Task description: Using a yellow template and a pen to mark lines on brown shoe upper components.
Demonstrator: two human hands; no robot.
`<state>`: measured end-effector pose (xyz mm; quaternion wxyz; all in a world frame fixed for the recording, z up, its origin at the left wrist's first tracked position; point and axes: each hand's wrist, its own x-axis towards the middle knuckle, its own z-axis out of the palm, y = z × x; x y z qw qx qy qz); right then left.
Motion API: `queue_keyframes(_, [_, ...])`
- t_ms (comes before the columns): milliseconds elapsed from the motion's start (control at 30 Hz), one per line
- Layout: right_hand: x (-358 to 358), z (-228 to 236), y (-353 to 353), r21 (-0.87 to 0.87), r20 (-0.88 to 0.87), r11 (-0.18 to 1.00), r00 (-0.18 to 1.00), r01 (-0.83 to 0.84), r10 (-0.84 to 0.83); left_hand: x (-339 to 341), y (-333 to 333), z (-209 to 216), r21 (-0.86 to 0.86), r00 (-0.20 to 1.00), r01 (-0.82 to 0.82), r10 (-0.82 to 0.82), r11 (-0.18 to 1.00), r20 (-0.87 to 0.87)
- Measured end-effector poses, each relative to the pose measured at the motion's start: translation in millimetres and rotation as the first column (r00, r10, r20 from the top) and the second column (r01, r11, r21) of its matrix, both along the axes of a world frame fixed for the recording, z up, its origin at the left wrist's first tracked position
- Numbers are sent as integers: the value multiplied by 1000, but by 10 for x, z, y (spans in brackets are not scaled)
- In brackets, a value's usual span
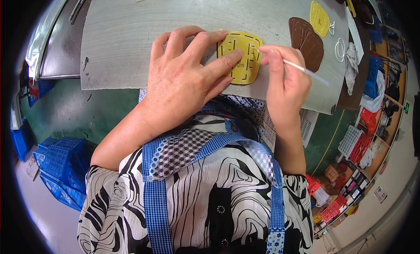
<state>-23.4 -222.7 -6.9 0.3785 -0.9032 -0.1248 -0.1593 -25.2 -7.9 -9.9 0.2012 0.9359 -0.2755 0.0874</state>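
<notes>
1. Yellow template (245,70), slotted with dashed lines: flat on the grey board (127,57), near its front edge.
2. Left hand (181,72): spread, not grasping, fingertips resting on the template's left side and middle.
3. Right hand (286,74): pinching a white pen (301,69) between thumb and fingers, tip at the template's right side; exact contact too small to tell.
4. To the right: overlapping brown pieces (308,44), with another yellow template (320,18) just beside.
5. Farther right: white cord (340,50) and grey cloth (351,66).
6. Below, at left: blue crates (65,162).
</notes>
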Motion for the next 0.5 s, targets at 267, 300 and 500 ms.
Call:
queue_keyframes(267, [-206, 47, 49, -126, -31, 992, 1000, 1, -5, 17, 7, -16, -4, 1000, -10, 10, 1000, -2])
queue_keyframes(300, [-298, 77, 53, -110, -89, 994, 996, -14, 5, 34, 3, -4, -6, 1000, -1, 1, 1000, -11])
queue_keyframes(500, [-407, 143, -4, 9, -189, 998, 980, -68, 69, 133, 28, 82, -28, 998, 65, -66, 997, -12])
